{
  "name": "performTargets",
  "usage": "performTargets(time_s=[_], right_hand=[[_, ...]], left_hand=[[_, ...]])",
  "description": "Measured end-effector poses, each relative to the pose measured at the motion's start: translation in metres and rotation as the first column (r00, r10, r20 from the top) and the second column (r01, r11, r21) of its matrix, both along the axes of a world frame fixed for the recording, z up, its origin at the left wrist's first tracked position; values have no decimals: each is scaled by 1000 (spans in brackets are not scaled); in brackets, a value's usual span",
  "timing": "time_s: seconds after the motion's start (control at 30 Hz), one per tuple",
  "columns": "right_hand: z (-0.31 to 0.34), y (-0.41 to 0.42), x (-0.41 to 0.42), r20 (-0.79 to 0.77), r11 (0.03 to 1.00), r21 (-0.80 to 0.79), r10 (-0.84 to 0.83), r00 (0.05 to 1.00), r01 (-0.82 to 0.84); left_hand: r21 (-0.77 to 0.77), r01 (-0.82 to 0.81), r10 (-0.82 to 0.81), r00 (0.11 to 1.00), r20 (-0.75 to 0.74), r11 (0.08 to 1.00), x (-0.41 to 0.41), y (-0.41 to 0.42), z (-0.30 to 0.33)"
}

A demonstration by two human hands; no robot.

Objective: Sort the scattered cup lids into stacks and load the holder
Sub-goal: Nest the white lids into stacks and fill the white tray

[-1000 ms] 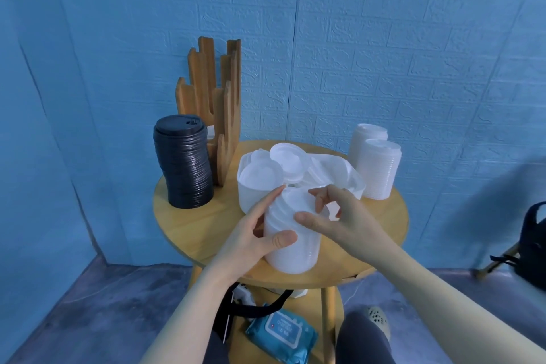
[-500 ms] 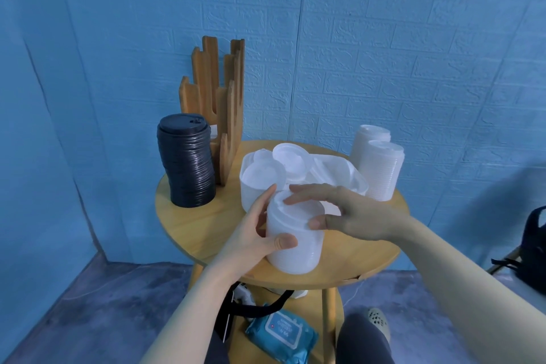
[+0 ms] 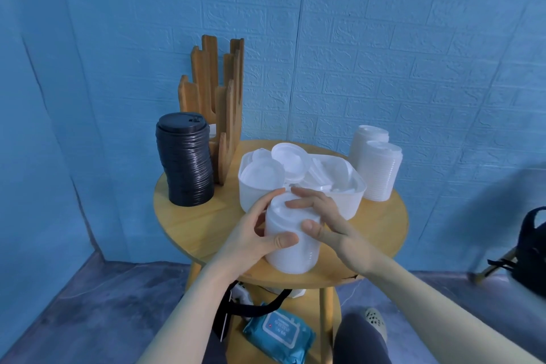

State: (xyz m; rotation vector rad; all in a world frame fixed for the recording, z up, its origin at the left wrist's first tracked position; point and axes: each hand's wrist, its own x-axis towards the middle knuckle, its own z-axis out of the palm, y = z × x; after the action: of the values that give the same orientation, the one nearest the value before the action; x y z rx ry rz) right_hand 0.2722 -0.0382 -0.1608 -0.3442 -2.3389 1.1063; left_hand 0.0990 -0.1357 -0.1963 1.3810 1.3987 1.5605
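Observation:
A stack of white lids (image 3: 291, 248) stands near the front edge of the round wooden table (image 3: 206, 216). My left hand (image 3: 251, 238) grips its left side, thumb across the front. From the right, my right hand (image 3: 322, 220) holds the stack, fingers over the top lid and thumb on the front. Behind it a white bin (image 3: 298, 186) holds several loose white lids. A tall stack of black lids (image 3: 185, 164) stands at the left beside the wooden holder (image 3: 218, 103). Two more white lid stacks (image 3: 376, 165) stand at the back right.
Under the table lie a blue wipes pack (image 3: 279, 334) and a black strap (image 3: 254, 306). My shoe (image 3: 373, 319) shows at the lower right. A black bag (image 3: 531, 245) sits at the right edge. The blue wall stands close behind the table.
My right hand has come down from pinching above the stack to lying over its top, then wrapped its thumb round the front. The left hand has kept its grip.

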Motion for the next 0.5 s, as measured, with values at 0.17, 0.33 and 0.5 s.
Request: performTargets(time_s=[0.17, 0.33, 0.5], right_hand=[[-3, 1, -4, -16, 1000, 10, 3, 1000, -3], [18, 11, -7, 59, 999, -18, 37, 998, -36], [52, 43, -36, -121, 940, 269, -183, 976, 210]], left_hand=[[-5, 21, -20, 1000, 14, 1000, 1, -2, 1], [3, 14, -14, 1000, 19, 1000, 4, -3, 3], [3, -13, 13, 1000, 17, 1000, 2, -1, 2]])
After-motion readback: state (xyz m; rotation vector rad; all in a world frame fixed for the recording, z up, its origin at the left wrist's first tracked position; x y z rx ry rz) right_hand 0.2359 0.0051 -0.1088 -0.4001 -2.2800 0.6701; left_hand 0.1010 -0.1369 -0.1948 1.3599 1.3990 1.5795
